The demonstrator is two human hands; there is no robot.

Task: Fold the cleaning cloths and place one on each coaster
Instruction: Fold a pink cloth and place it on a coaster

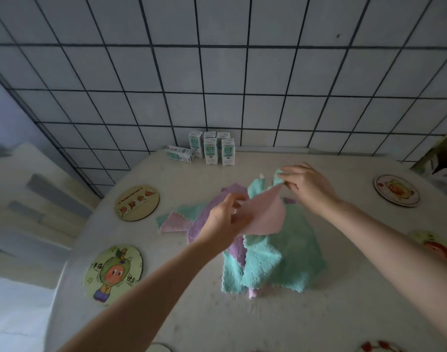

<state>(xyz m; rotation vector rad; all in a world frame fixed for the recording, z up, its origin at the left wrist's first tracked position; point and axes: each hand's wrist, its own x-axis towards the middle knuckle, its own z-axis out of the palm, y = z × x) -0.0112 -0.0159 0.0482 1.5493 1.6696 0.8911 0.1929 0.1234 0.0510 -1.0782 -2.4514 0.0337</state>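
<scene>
head | both hands' grip clamped on pink cloth (264,214) | right coaster (435,246) half hidden by forearm

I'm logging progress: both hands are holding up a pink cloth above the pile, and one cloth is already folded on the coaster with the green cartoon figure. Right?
Not quite. The head view shows the green-figure coaster bare. The rest holds: left hand and right hand hold the pink cloth above the pile.

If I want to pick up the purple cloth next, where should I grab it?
Probably the purple cloth's bare left edge, coming from the left. Its other end lies under the teal cloths, and both hands, left hand and right hand, hold the pink-and-teal cloth over its middle.
</scene>
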